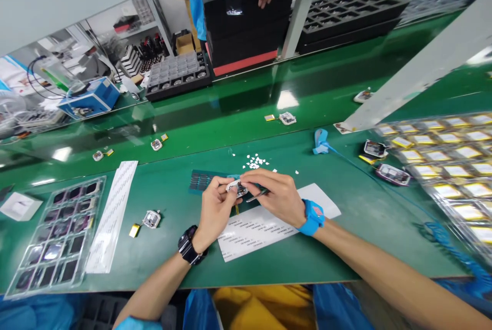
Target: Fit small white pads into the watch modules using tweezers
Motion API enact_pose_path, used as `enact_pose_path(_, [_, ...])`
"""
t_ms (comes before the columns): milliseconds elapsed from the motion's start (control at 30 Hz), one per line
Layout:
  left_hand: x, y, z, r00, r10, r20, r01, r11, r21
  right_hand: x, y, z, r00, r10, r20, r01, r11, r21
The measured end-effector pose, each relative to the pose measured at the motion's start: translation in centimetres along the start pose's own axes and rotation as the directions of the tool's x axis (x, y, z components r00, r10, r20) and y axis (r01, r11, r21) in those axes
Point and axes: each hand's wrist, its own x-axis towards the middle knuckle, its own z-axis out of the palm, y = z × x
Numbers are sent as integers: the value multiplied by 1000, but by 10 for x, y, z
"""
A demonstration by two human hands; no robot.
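Observation:
Between the fingers of my left hand [215, 211] is a small white device housing [236, 187] with electronics showing inside. My right hand [280, 201] is closed on metal tweezers [257, 196], its thumb and forefinger touching the housing's right edge. A yellowish strip [237, 209] hangs below the housing; the fingers hide part of both. Beneath my hands lies a white printed sheet [251, 233]. A dark green card with rows of black pieces [200, 181] sits just behind my left hand, and small white bits [255, 161] are scattered farther back.
On the left are a clear tray of dark screens [57, 235], a printed strip [112, 217] and another housing [151, 219] with its battery. A battery tray [449, 166] fills the right side. A blue coiled cord [442, 232] crosses there. Behind runs a green conveyor [223, 109] carrying housings.

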Motion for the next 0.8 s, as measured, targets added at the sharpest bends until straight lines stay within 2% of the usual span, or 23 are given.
enact_pose_path(267, [-3,0,3,1000,24,-20,-24,1000,-7,-1,-1,1,998,58,-7,-58,998,37])
enact_pose_path(467, [-3,0,2,998,63,2,-63,996,57,-1,-3,1,999,40,16,-41,996,77])
enact_pose_path(567, [-3,0,0,996,85,27,-87,992,90,1,-4,-1,988,147,51,-153,980,131])
enact_pose_path(633, [-3,0,0,995,88,39,-91,991,95,3,-5,-2,952,290,100,-303,938,166])
enact_pose_path(700, [-3,0,-1,995,89,38,-92,992,87,5,-3,-3,888,437,144,-458,866,199])
enact_pose_path(800, [-2,0,0,997,78,5,-78,995,65,8,-1,-5,817,537,210,-576,776,256])
